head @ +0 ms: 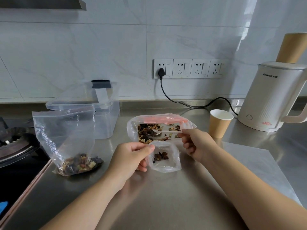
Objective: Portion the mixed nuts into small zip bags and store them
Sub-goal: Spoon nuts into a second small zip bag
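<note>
A small zip bag (163,156) is held open at its rim by the left hand (132,156), thumb and fingers pinched on the plastic; a few nuts lie at its bottom. Just behind it, a white plastic spoon (163,132) is gripped at the handle by the right hand (196,143), its bowl resting among the mixed nuts (147,131) in a large open bag (132,128) with a pink zip strip (lying flat on the steel counter (166,196)). To the left, a second large zip bag (63,135) is seen upright, nuts settled in its base. Behind it stands a clear storage box (106,118). Farther right, a paper cup (220,122) and a white kettle (272,97) are noted.
</note>
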